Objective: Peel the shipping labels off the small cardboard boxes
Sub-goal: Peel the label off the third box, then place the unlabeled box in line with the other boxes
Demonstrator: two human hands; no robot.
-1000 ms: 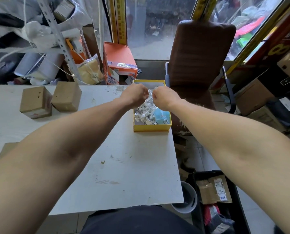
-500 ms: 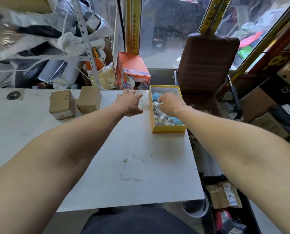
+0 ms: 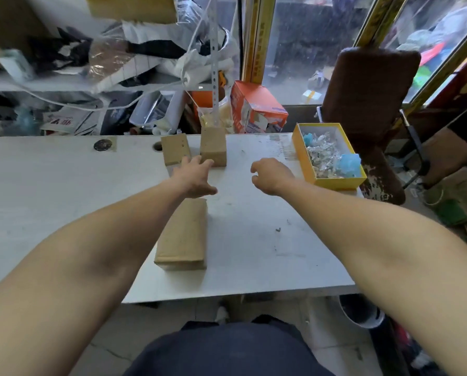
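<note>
White and scuffed, the table (image 3: 254,253) runs across the view with cluttered shelving and a window behind it. Two small cardboard boxes stand near its far edge: the left box (image 3: 174,148) sits just beside the right box (image 3: 213,146), which stands taller and upright, with a narrow gap between them. No label can be made out on the faces turned toward you. Your left hand (image 3: 193,177) is stretched out toward this pair, fingers straight and spread, with the fingertips at the lower edges of the two boxes; you hold nothing in it, and whether it actually touches cardboard cannot be told. A longer flat cardboard package (image 3: 183,236) lies nearer to you, its far end partly under your left wrist. Your right hand (image 3: 271,175) hovers over bare table to the right, well apart from the boxes, its fingers loosely curled downward and empty. Farther right, at the table's corner, sits a yellow tray (image 3: 335,183) filled with crumpled silvery scraps and bits of blue. Behind the boxes an orange carton (image 3: 256,107) leans among the clutter, and a brown chair back (image 3: 368,88) stands beyond the tray.
</note>
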